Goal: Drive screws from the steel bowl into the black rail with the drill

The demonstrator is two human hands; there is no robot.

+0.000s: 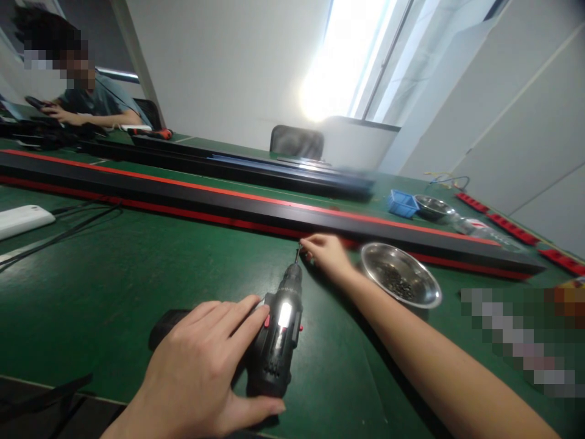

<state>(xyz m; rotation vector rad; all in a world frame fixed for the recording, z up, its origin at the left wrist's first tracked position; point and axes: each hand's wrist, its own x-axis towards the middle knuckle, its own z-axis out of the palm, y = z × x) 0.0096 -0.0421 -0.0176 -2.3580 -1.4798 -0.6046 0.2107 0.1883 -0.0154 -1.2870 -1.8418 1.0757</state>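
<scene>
My left hand (205, 353) is wrapped round a black cordless drill (280, 332) with small red buttons, lying on its side low over the green table. The drill points away from me, towards the long black bar with red edges (256, 207). At the tip of its thin bit (298, 253), my right hand (326, 253) is closed in a pinch. What sits between those fingertips is too small to make out. Just right of my right wrist stands a round metal bowl (427, 299) holding many small dark pieces that look like screws.
Behind the bar lie more dark long profiles (274, 174). A blue plastic bin (402, 203) and a second metal bowl (434, 207) stand at the back right, near red strips (516, 228). At left are a white device (25, 219) and cables. A person (100, 100) sits far left.
</scene>
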